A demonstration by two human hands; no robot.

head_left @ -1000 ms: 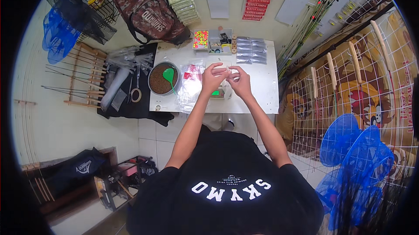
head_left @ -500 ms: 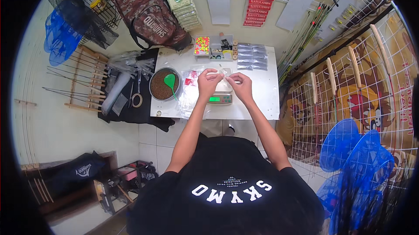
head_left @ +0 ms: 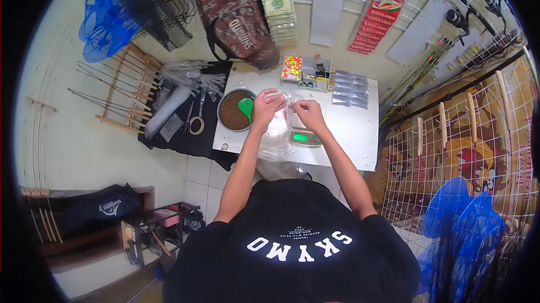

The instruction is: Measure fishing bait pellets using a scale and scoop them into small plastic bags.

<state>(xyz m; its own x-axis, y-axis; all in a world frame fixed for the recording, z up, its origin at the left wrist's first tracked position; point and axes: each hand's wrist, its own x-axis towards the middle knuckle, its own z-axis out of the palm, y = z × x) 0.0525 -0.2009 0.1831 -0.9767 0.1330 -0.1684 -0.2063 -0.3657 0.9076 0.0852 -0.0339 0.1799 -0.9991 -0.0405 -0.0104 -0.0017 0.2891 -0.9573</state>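
My left hand (head_left: 268, 109) is closed in a pinch above the white table, with a thin clear plastic bag (head_left: 291, 98) at its fingertips. My right hand (head_left: 310, 116) also pinches the bag, a short way to the right. Just below my right hand is a small digital scale (head_left: 306, 138) with a lit green display; my hand partly covers its pan. To the left stands a round bowl of brown pellets (head_left: 232, 118) with a green scoop (head_left: 246, 107) resting in it. Clear plastic bags (head_left: 274, 148) lie beneath and in front of my left hand.
At the table's back are a box of bright beads (head_left: 292, 67), a divided tray (head_left: 315, 73) and silvery packets (head_left: 350, 89). Left of the table, scissors and a tape roll (head_left: 196, 126) lie on black cloth. Wire racks with blue nets (head_left: 462, 213) stand at right.
The whole view has shifted, so the table sits further right in it. Relative to the scale, both hands have moved left, and more of the clear bag shows between them.
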